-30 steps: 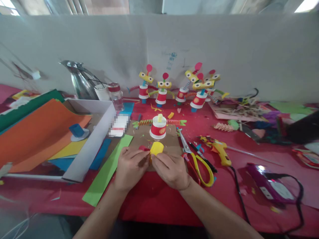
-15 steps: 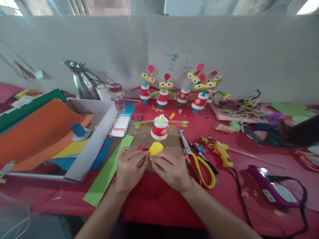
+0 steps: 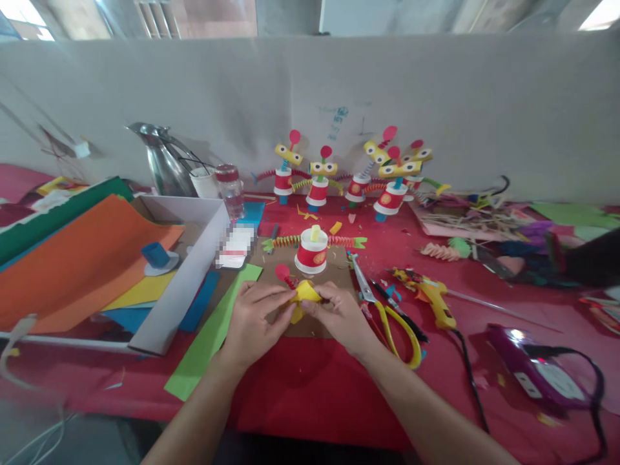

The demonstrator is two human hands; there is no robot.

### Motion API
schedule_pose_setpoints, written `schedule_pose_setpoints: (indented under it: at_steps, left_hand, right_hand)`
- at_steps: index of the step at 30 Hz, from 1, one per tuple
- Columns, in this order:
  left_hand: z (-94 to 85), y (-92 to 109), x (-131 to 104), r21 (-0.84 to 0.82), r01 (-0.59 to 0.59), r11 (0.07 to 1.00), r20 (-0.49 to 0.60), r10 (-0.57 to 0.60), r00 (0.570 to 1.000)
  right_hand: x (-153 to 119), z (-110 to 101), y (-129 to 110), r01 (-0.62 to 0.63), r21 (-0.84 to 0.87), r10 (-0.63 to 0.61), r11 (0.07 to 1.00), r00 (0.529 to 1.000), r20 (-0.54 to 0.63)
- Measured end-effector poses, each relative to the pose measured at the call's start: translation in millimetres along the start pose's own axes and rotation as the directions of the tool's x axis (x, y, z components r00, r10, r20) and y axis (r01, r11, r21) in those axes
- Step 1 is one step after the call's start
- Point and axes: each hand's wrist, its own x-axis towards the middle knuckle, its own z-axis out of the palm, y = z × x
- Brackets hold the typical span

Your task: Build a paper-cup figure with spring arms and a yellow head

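Note:
Between both hands is a rolled yellow paper piece (image 3: 308,290), with a red folded strip ending in a red paper disc (image 3: 282,272) sticking up at its left. My left hand (image 3: 256,321) pinches its left side, and my right hand (image 3: 339,318) grips the right end with thumb and fingers. Just beyond them a red and white paper cup figure (image 3: 311,252) stands upside down, with folded paper arms and a yellow stub on top. Brown cardboard (image 3: 320,328) lies under the hands. My fingers hide part of the yellow piece.
Scissors (image 3: 387,313), a yellow glue gun (image 3: 433,300) and a purple device (image 3: 537,371) lie at the right. Left are a green strip (image 3: 213,336) and a white box (image 3: 181,284) of coloured paper. Several finished cup figures (image 3: 318,192), a jar (image 3: 230,194) and a steel jug (image 3: 162,161) stand behind.
The yellow piece has been turned in my fingers. The red disc, low beside my left fingertips before, now stands higher and in plainer sight. The cup figure stays in place.

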Motion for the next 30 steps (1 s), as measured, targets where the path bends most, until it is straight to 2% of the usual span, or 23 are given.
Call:
schedule_pose_setpoints:
  at_steps: [9, 16, 23, 30]
  left_hand:
    - [1.7, 2, -5, 0.176, -0.113, 0.978, 0.000, 0.115, 0.993]
    - [6.5, 11, -5, 0.304, -0.126, 0.944, -0.022, 0.139, 0.990]
    - [6.5, 7, -6, 0.167, -0.062, 0.984, -0.061, 0.073, 0.995]
    - [1.5, 4, -3, 0.091, -0.062, 0.994, -0.033, 0.066, 0.997]
  right_hand:
    - [-7, 5, -9, 0.135, -0.215, -0.126, 0.967, 0.991, 0.053]
    - [-8, 7, -11, 0.180, -0.222, -0.170, 0.958, 0.983, 0.065]
    - [-8, 5, -11, 0.182, -0.194, -0.172, 0.964, 0.983, 0.069]
    - [-9, 6, -14, 0.191, -0.291, -0.180, 0.938, 0.981, 0.065]
